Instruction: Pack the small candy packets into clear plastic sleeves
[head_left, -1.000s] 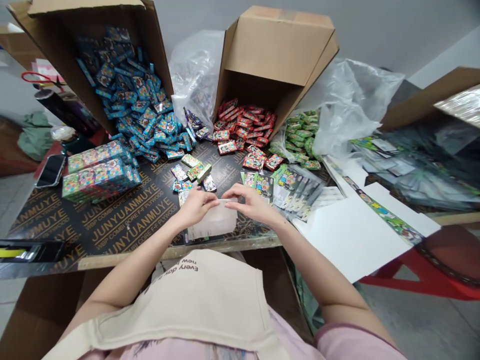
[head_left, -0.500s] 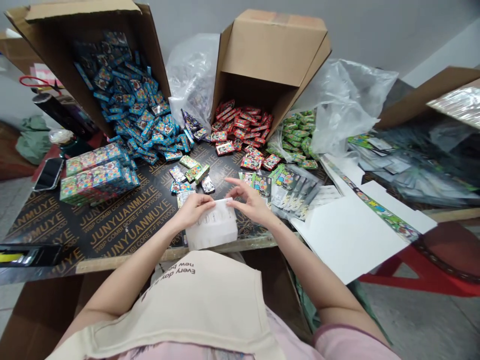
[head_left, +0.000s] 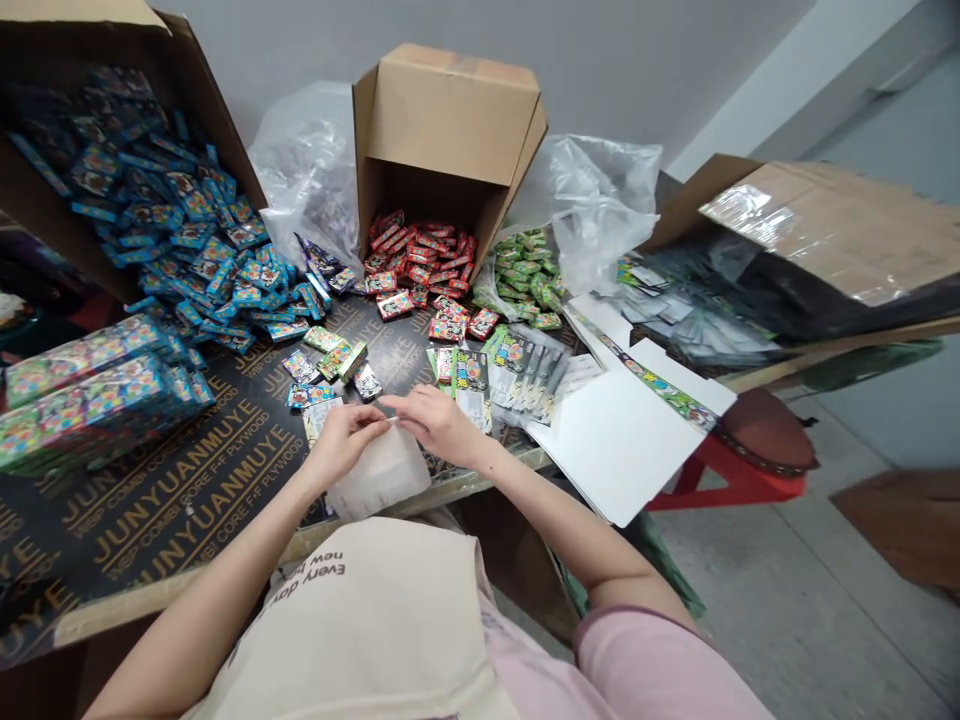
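Dark plywood desk, printed with gold lettering, is seen from above against a grey wall. A translucent white plastic bag is held at the desk's near edge, pinched at its top rim by both hands. The left hand is closed on the rim's left part with thumb and fingertips. The right hand is closed on the rim just beside it, so that the fingertips of both nearly meet. The bag hangs below the hands, its lower part overlapping the desk's front edge above a cream cloth apron.

Just beyond the hands a few loose small foil packs are scattered, and a fanned row of printed clear sleeves lies near the right hand. Farther back, a heap of blue packs is spilled from a tipped brown cardboard box at left. Red packs are spilled from a second tipped cardboard box in the middle, with green packs beside them on clear plastic sheeting. Stacked multicoloured cartons are set at far left, well apart from the left hand. A flat white card sheet overhangs the desk's right corner beside a red stool. Bare desk surface is left open to the left of the left hand, between the cartons and the front edge.
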